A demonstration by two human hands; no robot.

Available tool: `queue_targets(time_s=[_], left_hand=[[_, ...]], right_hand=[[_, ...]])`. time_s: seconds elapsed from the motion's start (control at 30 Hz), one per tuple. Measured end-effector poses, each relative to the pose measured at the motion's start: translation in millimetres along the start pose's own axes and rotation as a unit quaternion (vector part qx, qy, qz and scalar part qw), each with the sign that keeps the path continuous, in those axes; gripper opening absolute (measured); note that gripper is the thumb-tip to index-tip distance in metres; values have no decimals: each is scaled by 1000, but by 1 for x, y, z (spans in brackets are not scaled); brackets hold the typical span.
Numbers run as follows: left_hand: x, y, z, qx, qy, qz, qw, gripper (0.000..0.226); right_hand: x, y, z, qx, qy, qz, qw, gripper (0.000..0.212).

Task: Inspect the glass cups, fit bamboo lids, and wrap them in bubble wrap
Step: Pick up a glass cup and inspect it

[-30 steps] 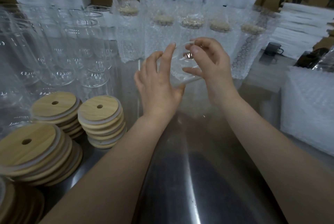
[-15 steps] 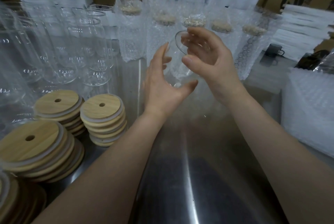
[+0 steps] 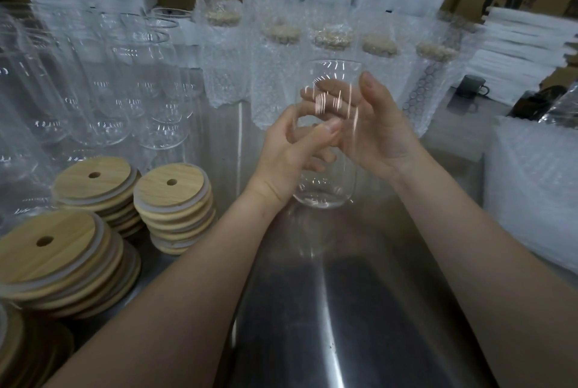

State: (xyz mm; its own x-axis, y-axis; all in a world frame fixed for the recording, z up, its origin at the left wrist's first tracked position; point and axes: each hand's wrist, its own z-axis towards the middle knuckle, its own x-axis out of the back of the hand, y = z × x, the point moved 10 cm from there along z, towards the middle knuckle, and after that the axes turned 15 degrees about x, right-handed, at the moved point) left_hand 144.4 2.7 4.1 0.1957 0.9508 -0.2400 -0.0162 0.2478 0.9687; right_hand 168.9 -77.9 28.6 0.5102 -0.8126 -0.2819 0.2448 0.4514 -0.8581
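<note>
Above the table (image 3: 344,309) at twelve o'clock, upright glass cup (image 3: 328,190), my left grip (image 3: 291,153) and right grip (image 3: 375,127) clasping it

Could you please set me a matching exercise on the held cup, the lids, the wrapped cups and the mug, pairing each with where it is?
Things:
1. held cup
2. lids
3. wrapped cups
4. mug

Places:
a. far right, at the back
b. stacked at front left
c. between left hand and right hand
d. in a row behind the hands

Pairs: 1-c; 2-b; 3-d; 4-a
</note>
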Motion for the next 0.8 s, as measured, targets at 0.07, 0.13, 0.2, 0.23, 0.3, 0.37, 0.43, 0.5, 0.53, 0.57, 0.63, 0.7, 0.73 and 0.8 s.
queue_targets(time_s=[0.07,0.13,0.2,0.23,0.3,0.37,0.43,0.5,0.53,0.57,0.63,0.7,0.73,0.8], left_hand=[[-3,-6,3,37,-24,-4,999,71],[-9,-11,4,70,-54,-18,996,60],[-13,-17,5,109,-77,-30,991,53],[-16,-19,4,127,-91,-35,987,52],[-25,-21,1,158,-137,-49,977,51],[-31,-21,-3,175,-176,-68,966,51],[-31,-22,-3,182,-185,-72,963,57],[-32,-24,-4,191,-199,-76,958,61],[-33,-25,-4,195,-206,-80,956,58],[-34,-25,-4,198,-210,-86,954,55],[-35,-26,-3,194,-203,-84,956,52],[-36,-26,-1,179,-187,-60,964,42],[-35,-26,1,171,-173,-44,969,38],[-29,-25,6,153,-133,-3,979,42]], right_hand=[[-1,1,-1,-8,-2,11,1000,83],[-1,2,-2,-12,-5,16,1000,86],[-1,4,-3,-25,-5,34,999,88],[-1,5,-4,-33,-5,44,998,89],[-2,7,-6,-44,-6,64,997,89],[-4,10,-7,-56,-11,89,994,88],[-6,12,-8,-65,-17,107,992,88],[-8,13,-9,-69,-23,123,990,88],[-8,12,-9,-68,-27,130,989,88],[-9,12,-9,-66,-32,133,988,86],[-10,10,-9,-62,-37,124,990,84],[-7,8,-7,-59,-34,101,993,84],[-5,6,-7,-57,-32,90,994,85],[-1,4,-6,-55,-24,68,996,87]])
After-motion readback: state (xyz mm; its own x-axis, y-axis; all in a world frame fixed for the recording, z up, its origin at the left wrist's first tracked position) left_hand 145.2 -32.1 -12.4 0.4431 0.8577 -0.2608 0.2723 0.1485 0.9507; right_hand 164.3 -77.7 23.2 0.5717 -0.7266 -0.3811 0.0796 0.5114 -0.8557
